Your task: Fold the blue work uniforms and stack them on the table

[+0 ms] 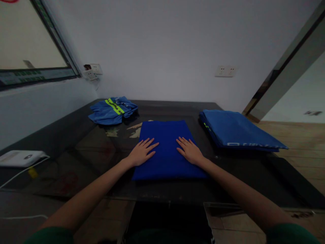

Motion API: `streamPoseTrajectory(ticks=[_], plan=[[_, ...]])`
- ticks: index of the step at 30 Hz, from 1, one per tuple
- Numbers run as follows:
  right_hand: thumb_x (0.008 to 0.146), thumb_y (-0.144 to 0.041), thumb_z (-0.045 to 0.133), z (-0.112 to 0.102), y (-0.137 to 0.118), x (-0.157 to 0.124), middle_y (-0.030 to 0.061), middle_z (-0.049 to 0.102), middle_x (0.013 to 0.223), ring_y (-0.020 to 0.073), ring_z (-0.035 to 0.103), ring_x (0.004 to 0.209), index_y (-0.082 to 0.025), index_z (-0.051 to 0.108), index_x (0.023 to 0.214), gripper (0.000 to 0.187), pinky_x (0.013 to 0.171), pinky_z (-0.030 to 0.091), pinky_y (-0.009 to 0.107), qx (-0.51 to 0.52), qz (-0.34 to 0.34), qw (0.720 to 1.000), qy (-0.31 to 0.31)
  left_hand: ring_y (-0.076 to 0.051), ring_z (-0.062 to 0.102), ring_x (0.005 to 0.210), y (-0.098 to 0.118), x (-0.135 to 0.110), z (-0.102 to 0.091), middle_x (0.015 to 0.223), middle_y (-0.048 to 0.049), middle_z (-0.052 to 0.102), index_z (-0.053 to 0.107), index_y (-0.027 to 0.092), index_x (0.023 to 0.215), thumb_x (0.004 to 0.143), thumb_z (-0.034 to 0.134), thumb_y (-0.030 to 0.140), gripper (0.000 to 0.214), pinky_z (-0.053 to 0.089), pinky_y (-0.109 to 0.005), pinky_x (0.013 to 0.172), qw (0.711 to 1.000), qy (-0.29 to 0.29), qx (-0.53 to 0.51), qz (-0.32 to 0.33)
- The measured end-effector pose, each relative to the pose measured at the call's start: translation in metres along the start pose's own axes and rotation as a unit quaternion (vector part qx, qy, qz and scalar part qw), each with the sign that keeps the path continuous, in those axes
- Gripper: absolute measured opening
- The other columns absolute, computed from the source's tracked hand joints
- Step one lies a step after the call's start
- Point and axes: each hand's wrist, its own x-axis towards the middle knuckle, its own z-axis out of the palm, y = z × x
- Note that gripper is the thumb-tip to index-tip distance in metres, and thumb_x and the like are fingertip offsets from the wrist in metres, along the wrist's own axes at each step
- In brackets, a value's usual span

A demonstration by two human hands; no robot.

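Note:
A dark blue folded cloth, smooth and roughly rectangular, lies flat on the dark glossy table right before me. Palm down on its left side rests my left hand, fingers spread and holding nothing. My right hand lies flat on the right side of the cloth in the same way, fingers apart. Both hands touch the upper surface, with a strip of bare cloth between them. Whether the folded piece is a garment cannot be made out.
Right of the cloth sits a stack of folded blue fabric. A crumpled blue garment with a yellow-green stripe lies at the back left. A white device with a cable stands at the left edge. Wall sockets are behind the table.

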Motion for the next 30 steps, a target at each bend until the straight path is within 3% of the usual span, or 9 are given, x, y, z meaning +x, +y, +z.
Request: streamPoseTrajectory(ticks=[5,9,12,14,16,18,21,26,30], plan=[[0.098,-0.043,0.028,-0.003,0.029,-0.011,0.0103,0.031,0.152,0.0257,0.023,0.142,-0.015,0.034,0.146,0.056,0.114,0.017,0.054,-0.028,0.134,0.991,-0.010,-0.029,0.024,0.142,-0.009,-0.018,-0.001,0.153,-0.0127,0.029,0.031,0.024,0.148,0.094,0.033,0.051,0.060,0.017,-0.047,0.114,0.993,0.003,0.040,-0.112],[0.096,-0.038,0.035,-0.015,0.029,-0.022,0.0119,0.031,0.152,0.0293,0.017,0.143,-0.013,0.037,0.144,0.054,0.113,0.016,0.057,-0.050,0.175,0.983,0.025,-0.037,0.022,0.141,0.009,-0.020,-0.015,0.149,-0.0210,0.034,0.044,0.014,0.141,0.091,0.044,0.050,0.061,0.004,-0.057,0.113,0.983,0.028,0.090,-0.157],[0.096,-0.039,0.035,-0.023,-0.001,-0.030,0.0113,0.027,0.154,0.0276,0.017,0.144,-0.015,0.035,0.146,0.055,0.113,0.020,0.053,-0.023,0.093,0.994,0.061,-0.033,0.018,0.143,0.039,-0.016,-0.023,0.152,-0.0148,0.031,0.043,0.021,0.141,0.092,0.043,0.051,0.058,0.008,-0.056,0.114,0.998,0.018,0.025,-0.062],[0.095,-0.046,0.034,-0.024,-0.025,-0.036,0.0093,0.027,0.154,0.0257,0.021,0.143,-0.019,0.033,0.147,0.058,0.113,0.025,0.049,0.028,0.012,0.999,0.033,-0.028,0.017,0.144,0.059,-0.014,-0.023,0.154,-0.0075,0.028,0.035,0.030,0.145,0.093,0.036,0.056,0.058,0.013,-0.052,0.114,0.998,-0.030,-0.049,0.033],[0.094,-0.054,0.032,-0.020,-0.041,-0.042,0.0073,0.027,0.154,0.0259,0.023,0.142,-0.024,0.031,0.148,0.062,0.112,0.026,0.050,0.066,-0.039,0.997,-0.016,-0.027,0.015,0.145,0.073,-0.017,-0.018,0.156,-0.0035,0.023,0.028,0.035,0.147,0.093,0.031,0.061,0.060,0.013,-0.052,0.114,0.991,-0.065,-0.084,0.085],[0.094,-0.058,0.030,-0.015,-0.044,-0.049,0.0055,0.026,0.155,0.0267,0.020,0.143,-0.027,0.028,0.148,0.063,0.112,0.023,0.054,0.073,-0.050,0.995,-0.042,-0.027,0.013,0.145,0.078,-0.023,-0.011,0.157,-0.0021,0.019,0.024,0.036,0.148,0.092,0.030,0.063,0.062,0.011,-0.052,0.115,0.991,-0.064,-0.077,0.093],[0.094,-0.058,0.029,-0.008,-0.032,-0.058,0.0031,0.023,0.156,0.0253,0.015,0.144,-0.030,0.026,0.149,0.061,0.114,0.018,0.052,0.046,-0.034,0.998,-0.023,-0.026,0.013,0.145,0.075,-0.036,-0.004,0.158,0.0000,0.017,0.022,0.038,0.148,0.093,0.030,0.062,0.061,0.011,-0.048,0.116,0.995,-0.032,-0.042,0.081],[0.096,-0.053,0.028,-0.004,-0.005,-0.073,0.0043,0.024,0.155,0.0243,0.017,0.144,-0.028,0.026,0.149,0.058,0.114,0.019,0.054,0.016,0.012,1.000,0.003,-0.025,0.017,0.144,0.060,-0.054,0.000,0.157,-0.0005,0.020,0.023,0.037,0.148,0.093,0.031,0.060,0.060,0.016,-0.045,0.115,0.998,0.007,0.000,0.058],[0.096,-0.046,0.033,-0.012,0.005,-0.079,0.0086,0.032,0.152,0.0255,0.021,0.143,-0.022,0.034,0.146,0.056,0.114,0.015,0.056,0.001,0.012,1.000,0.012,-0.026,0.019,0.144,0.047,-0.067,-0.006,0.157,-0.0049,0.021,0.022,0.029,0.150,0.091,0.034,0.062,0.068,0.016,-0.044,0.116,0.999,-0.005,0.016,0.052]])
